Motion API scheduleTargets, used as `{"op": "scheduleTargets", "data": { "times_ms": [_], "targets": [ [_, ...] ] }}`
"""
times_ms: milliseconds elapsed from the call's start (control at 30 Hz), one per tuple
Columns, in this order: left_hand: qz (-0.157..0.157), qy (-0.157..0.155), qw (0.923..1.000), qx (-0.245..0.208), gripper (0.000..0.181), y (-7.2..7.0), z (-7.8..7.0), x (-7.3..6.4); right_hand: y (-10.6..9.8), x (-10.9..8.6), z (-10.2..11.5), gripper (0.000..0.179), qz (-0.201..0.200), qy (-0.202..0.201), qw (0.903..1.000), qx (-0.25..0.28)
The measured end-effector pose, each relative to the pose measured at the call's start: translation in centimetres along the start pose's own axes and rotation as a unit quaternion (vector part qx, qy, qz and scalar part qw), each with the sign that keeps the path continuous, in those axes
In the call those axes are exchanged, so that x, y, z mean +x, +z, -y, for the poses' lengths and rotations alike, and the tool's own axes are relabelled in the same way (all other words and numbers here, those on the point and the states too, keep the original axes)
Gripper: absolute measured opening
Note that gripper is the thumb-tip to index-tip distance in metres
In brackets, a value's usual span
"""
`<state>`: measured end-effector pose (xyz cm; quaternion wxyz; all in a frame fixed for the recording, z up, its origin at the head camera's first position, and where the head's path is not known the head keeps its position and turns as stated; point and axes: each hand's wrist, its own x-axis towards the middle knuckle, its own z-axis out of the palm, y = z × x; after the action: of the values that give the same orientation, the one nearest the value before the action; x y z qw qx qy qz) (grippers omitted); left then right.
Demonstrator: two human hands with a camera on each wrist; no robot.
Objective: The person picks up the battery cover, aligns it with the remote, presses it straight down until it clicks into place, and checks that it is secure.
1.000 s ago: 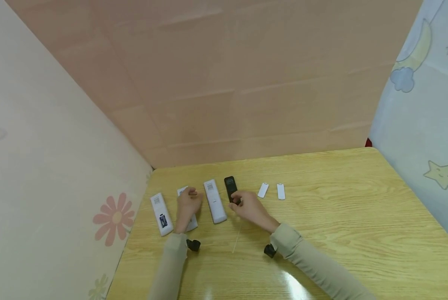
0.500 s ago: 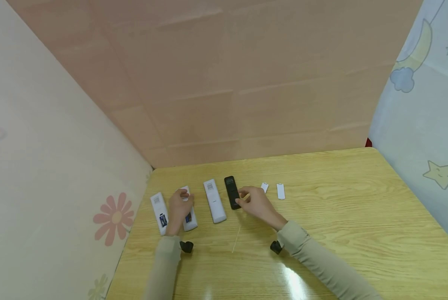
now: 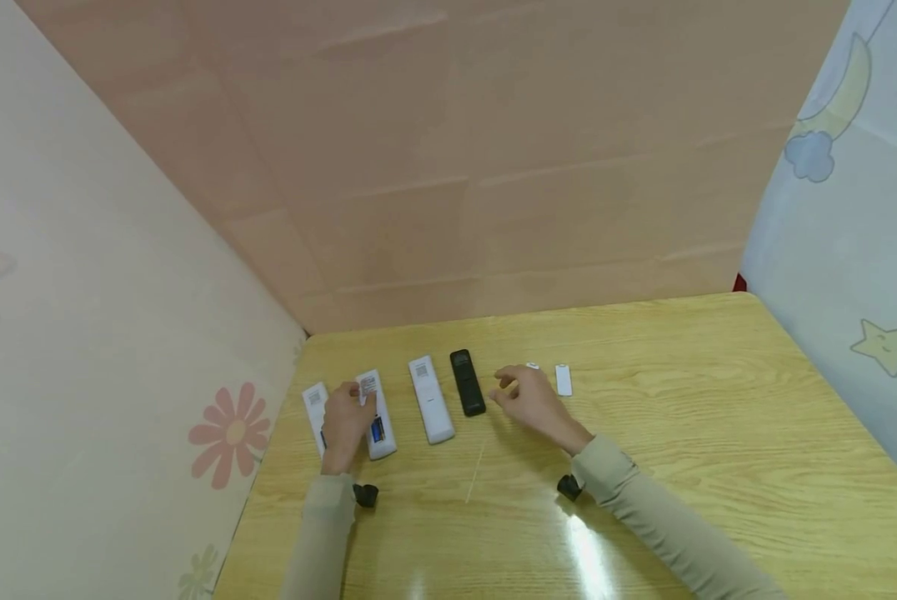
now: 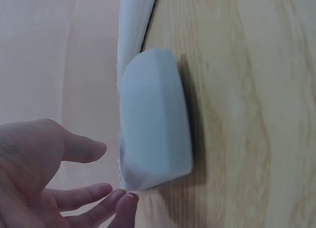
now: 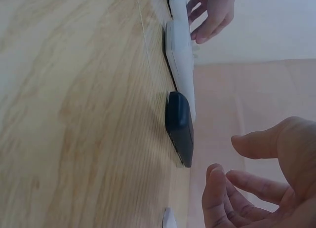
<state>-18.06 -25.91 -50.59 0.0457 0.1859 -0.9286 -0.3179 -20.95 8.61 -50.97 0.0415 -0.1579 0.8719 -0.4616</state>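
My left hand (image 3: pixel 346 421) hovers between two white remote controls, its fingers loosely bent with thumb and fingertips apart. Its fingertips overlap the second white remote (image 3: pixel 386 443), face down with batteries showing in an uncovered compartment. In the left wrist view, the end of a white remote (image 4: pixel 153 124) lies right by the fingers. The leftmost white remote (image 3: pixel 315 404) is partly hidden behind the hand. To the right of a black remote (image 3: pixel 467 383), my right hand (image 3: pixel 534 402) is raised with nothing between its spread fingers. That black remote (image 5: pixel 180 124) lies apart from the hand in the right wrist view.
A third white remote (image 3: pixel 431 402), its battery cover in place, lies between the hands. One white battery cover (image 3: pixel 563 380) lies at the right; another (image 3: pixel 533 366) is mostly hidden behind the right hand. Walls enclose the wooden table (image 3: pixel 681 400) at the back and sides.
My right hand has left the black remote and moved right. The left hand has shifted left, uncovering the second remote's batteries and partly covering the leftmost remote.
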Motion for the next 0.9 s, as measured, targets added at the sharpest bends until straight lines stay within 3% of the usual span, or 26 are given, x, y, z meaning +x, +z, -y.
{"op": "scheduleTargets", "data": {
  "times_ms": [300, 900],
  "targets": [
    [0.068, -0.022, 0.9967, 0.039, 0.050, -0.1, 0.3, 0.3, -1.6, -0.4, -0.6, 0.043, -0.017, -0.013, 0.9996, -0.019],
    [0.100, -0.039, 0.9941, 0.016, 0.063, -0.3, 1.1, 1.2, -4.4, -1.3, -2.6, 0.045, -0.030, 0.020, 0.9992, -0.016]
  ]
}}
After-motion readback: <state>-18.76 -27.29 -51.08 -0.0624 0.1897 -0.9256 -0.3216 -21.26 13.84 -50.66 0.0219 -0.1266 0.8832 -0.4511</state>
